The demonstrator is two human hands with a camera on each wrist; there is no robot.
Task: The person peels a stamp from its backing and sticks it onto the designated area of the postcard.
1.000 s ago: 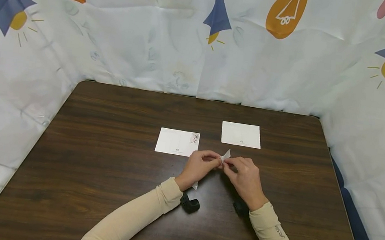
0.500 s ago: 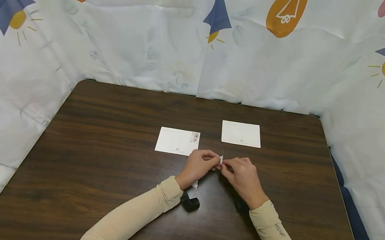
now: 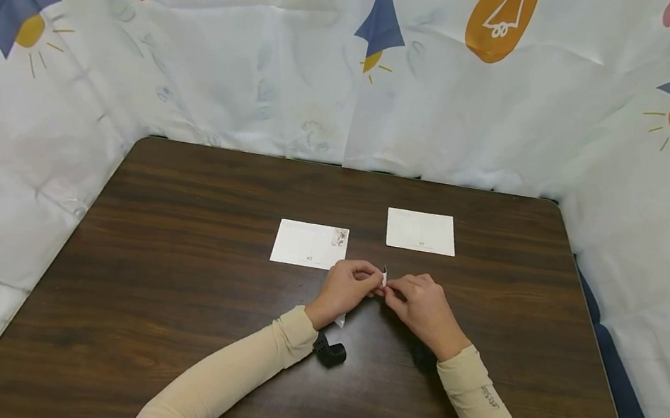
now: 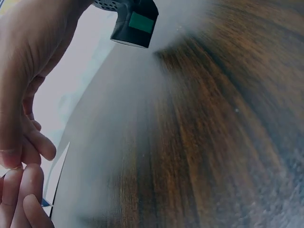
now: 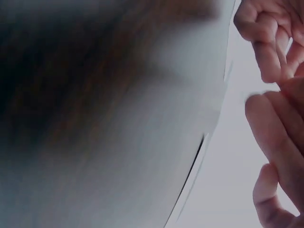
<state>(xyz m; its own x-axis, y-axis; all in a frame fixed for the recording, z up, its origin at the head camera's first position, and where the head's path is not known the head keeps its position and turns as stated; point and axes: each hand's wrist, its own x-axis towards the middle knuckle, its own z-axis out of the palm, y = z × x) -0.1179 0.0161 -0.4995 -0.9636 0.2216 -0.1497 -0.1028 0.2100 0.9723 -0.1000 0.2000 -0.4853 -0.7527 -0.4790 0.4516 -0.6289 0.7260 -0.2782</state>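
Observation:
Over the middle of the table, both hands meet fingertip to fingertip at a small thin white paper piece (image 3: 384, 277). The left hand (image 3: 345, 292) pinches its left side, while the right hand (image 3: 425, 311) has thumb and fingers pinched at its right side. It shows as a narrow strip in the head view, with a dark upper tip. Fingers hide it in both wrist views. Behind the left hand lies a white postcard (image 3: 307, 244) with a printed stamp (image 3: 339, 238) in its corner. Another white postcard (image 3: 422, 232) lies farther back to the right.
A white scrap (image 3: 341, 320) shows beside the left wrist, partly hidden. A black wrist camera (image 3: 330, 353) sticks out under the left forearm. The dark wooden table (image 3: 140, 267) ends at a white patterned curtain (image 3: 250, 83) on the back and sides.
The white paper piece, which stood out as a pointed flap, has turned to a narrow strip between the fingers. Both hands stay almost in place.

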